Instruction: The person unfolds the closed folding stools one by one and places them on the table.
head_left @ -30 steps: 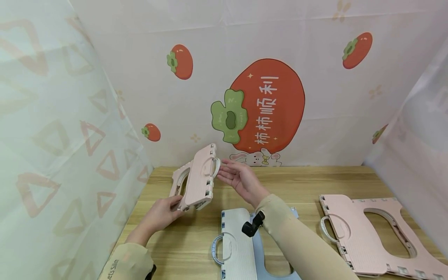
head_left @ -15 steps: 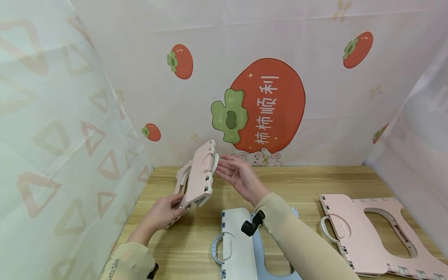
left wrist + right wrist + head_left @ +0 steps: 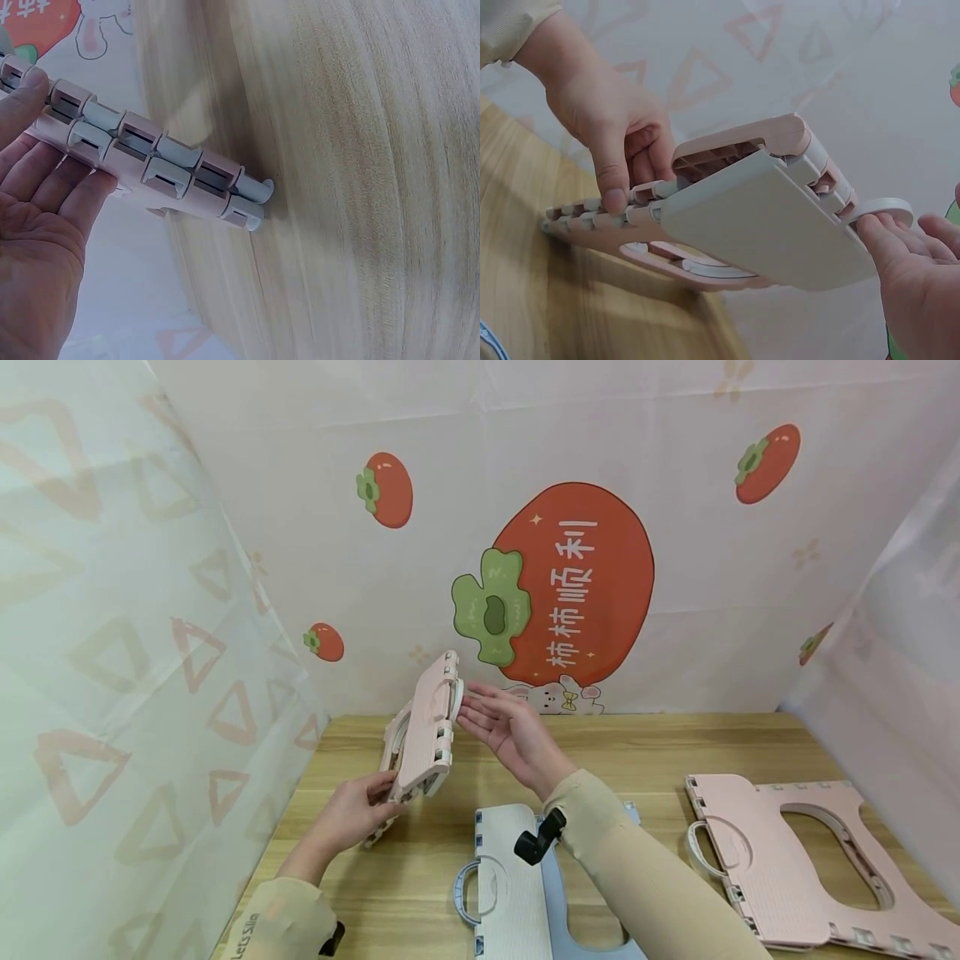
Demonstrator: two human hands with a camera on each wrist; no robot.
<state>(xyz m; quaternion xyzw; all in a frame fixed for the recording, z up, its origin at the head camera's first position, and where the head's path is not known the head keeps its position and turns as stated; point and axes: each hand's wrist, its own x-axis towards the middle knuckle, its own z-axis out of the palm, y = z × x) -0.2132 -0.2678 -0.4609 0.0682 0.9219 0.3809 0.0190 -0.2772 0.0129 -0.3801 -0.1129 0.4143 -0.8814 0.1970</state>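
The pink stool [image 3: 427, 735], tilted at 11 o'clock from the blue-and-white stool [image 3: 517, 893], should handle light and stiff (plastic, probably), best held by its 7-o'clock hinged edge [image 3: 161, 161], where the left hand [image 3: 351, 814] grips, the right hand [image 3: 517, 743] touching its 2-o'clock handle [image 3: 457, 697] with extended fingers.

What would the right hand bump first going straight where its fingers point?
Probably the curved white plastic handle on the pale pink plastic folding stool. The right hand looks very close; whether it touches is unclear.
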